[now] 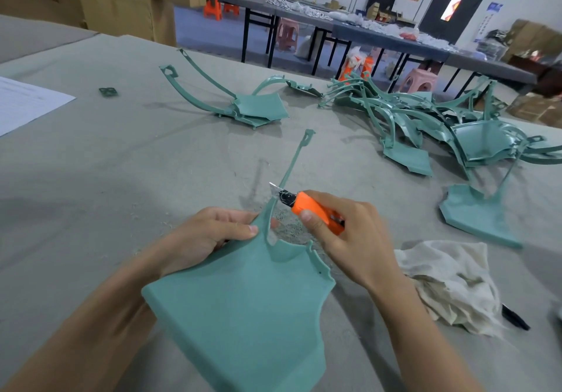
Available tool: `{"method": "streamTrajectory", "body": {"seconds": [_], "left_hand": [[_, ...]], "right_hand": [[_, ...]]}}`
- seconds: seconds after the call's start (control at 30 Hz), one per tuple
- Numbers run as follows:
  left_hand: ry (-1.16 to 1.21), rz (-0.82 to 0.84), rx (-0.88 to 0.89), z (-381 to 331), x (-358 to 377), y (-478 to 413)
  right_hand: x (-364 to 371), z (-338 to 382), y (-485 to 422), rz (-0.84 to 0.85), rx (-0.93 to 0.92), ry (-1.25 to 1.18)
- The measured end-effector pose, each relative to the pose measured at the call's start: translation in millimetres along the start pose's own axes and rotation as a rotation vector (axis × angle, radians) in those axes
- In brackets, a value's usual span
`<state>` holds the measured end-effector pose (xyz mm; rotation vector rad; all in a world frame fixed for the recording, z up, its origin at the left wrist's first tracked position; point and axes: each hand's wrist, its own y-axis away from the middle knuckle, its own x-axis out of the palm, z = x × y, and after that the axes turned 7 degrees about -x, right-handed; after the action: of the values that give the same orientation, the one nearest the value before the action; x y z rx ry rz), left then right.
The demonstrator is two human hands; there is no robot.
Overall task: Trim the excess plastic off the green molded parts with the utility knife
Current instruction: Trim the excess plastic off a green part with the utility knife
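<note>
Pinching the matte green molded plastic panel (pixel 243 306) near its thin curved arm, left hand (pixel 200 236) steadies it; right hand (pixel 343 233) grips an orange utility knife (pixel 313 210), blade apparently touching the arm.

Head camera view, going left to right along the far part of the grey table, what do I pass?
White sheet of paper → small green square plastic scrap → stacked green molded parts with long curved arms → big tangled pile of green molded parts.
</note>
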<state>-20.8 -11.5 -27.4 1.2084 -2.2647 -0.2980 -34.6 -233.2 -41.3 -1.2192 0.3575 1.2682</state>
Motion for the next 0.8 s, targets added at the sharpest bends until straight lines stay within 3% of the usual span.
{"method": "streamTrajectory", "body": {"seconds": [0.67,0.8], "left_hand": [[-0.104,0.034,-0.069,1.6,-0.8,4.6],[-0.103,0.044,-0.067,0.7,-1.1,4.5]], "right_hand": [[-8.4,-14.3,-6.4,-0.164,0.081,0.17],[-8.3,-14.3,-6.4,-0.144,0.079,0.103]]}}
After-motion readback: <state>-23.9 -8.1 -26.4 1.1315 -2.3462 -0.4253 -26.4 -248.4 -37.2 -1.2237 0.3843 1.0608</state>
